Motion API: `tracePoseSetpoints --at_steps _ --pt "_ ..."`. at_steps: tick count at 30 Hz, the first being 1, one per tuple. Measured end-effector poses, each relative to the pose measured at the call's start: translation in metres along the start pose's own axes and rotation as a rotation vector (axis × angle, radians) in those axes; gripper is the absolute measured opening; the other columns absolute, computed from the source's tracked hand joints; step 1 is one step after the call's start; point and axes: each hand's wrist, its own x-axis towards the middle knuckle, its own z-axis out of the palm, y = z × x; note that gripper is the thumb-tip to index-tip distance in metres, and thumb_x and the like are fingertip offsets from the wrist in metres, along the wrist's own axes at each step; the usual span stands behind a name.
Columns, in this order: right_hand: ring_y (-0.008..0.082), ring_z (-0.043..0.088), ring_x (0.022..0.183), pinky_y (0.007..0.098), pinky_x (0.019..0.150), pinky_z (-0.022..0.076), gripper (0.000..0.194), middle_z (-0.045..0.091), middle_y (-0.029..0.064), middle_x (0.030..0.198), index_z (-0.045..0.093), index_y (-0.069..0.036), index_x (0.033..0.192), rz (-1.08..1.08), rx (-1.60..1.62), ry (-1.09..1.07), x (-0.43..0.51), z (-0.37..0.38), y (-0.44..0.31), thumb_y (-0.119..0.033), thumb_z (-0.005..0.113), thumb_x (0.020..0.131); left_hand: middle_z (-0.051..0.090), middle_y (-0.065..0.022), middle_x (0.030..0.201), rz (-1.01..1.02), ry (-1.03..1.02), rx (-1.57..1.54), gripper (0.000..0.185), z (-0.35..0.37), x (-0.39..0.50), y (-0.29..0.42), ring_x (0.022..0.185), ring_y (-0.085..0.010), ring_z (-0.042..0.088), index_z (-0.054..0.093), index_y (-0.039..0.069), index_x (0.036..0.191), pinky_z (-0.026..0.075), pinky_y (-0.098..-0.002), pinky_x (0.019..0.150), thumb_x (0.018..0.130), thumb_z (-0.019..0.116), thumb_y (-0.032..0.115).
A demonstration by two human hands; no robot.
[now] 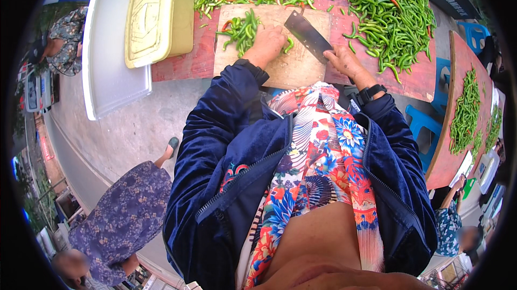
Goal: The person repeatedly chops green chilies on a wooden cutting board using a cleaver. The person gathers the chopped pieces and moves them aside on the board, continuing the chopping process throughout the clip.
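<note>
My left hand [270, 43] rests on a bunch of green chili peppers [243, 33] on the left part of a wooden cutting board [270, 72]; what its fingers grip cannot be told. A short pepper piece [289, 46] lies just right of the fingers. In my right hand [345, 60] is the handle of a cleaver [307, 36], its broad blade slanting up and left over the board's right side. Large heaps of green peppers [387, 19] with some red ones lie beyond and to the right of the board.
A yellow lidded plastic box [180, 23] and a white tub [109, 47] stand at the left. Blue stools [424, 122] and a second red table [440, 164] with peppers are at the right. Other people are around: one in purple behind left, others at the far left and lower right.
</note>
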Motion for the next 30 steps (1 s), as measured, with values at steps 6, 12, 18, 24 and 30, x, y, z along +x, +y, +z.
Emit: tracePoseSetpoints --at_steps 6,12,18,24,30 --pt "0.0439 0.064 0.080 0.0473 0.069 0.0492 0.036 0.065 0.0281 0.081 0.064 0.005 0.091 0.001 0.001 0.039 -0.001 0.004 0.002 -0.031 0.061 0.089 0.058 -0.0079 0.091 0.053 0.100 -0.175 0.015 0.007 0.011 -0.001 0.095 -0.0299 0.060 0.066 0.014 0.093 0.046 -0.0444 0.080 0.079 0.062 0.009" --pt "0.0300 0.066 0.063 0.0409 0.062 0.0506 0.033 0.066 0.0182 0.069 0.065 0.003 0.088 0.057 0.149 -0.024 -0.001 -0.001 0.000 -0.030 0.061 0.090 0.057 -0.0102 0.091 0.213 0.011 -0.287 0.013 0.027 0.020 -0.014 0.087 -0.0322 0.062 0.062 0.009 0.094 0.052 -0.0395 0.072 0.081 0.062 0.007" --pt "0.0186 0.060 0.055 0.0341 0.053 0.0481 0.033 0.063 0.0076 0.064 0.066 0.001 0.089 0.170 0.364 -0.128 0.001 -0.004 0.003 -0.031 0.059 0.090 0.057 -0.0102 0.091 0.084 0.253 -0.384 0.010 0.035 0.020 -0.014 0.082 -0.0325 0.064 0.062 0.010 0.092 0.054 -0.0399 0.071 0.082 0.065 0.009" --pt "0.0123 0.055 0.050 0.0287 0.046 0.0448 0.030 0.058 0.0011 0.065 0.065 -0.003 0.094 0.209 0.455 -0.245 0.006 -0.014 0.008 -0.033 0.057 0.093 0.059 -0.0102 0.090 0.000 0.248 -0.382 0.008 0.035 0.019 -0.012 0.084 -0.0333 0.063 0.062 0.009 0.089 0.053 -0.0415 0.073 0.082 0.066 0.011" --pt "0.0095 0.049 0.043 0.0264 0.038 0.0396 0.025 0.055 -0.0008 0.061 0.064 -0.006 0.096 0.269 0.550 -0.328 0.003 -0.016 0.009 -0.030 0.059 0.092 0.060 -0.0108 0.090 -0.003 0.248 -0.402 0.009 0.035 0.020 -0.012 0.084 -0.0341 0.062 0.062 0.008 0.089 0.052 -0.0425 0.073 0.081 0.066 0.011"
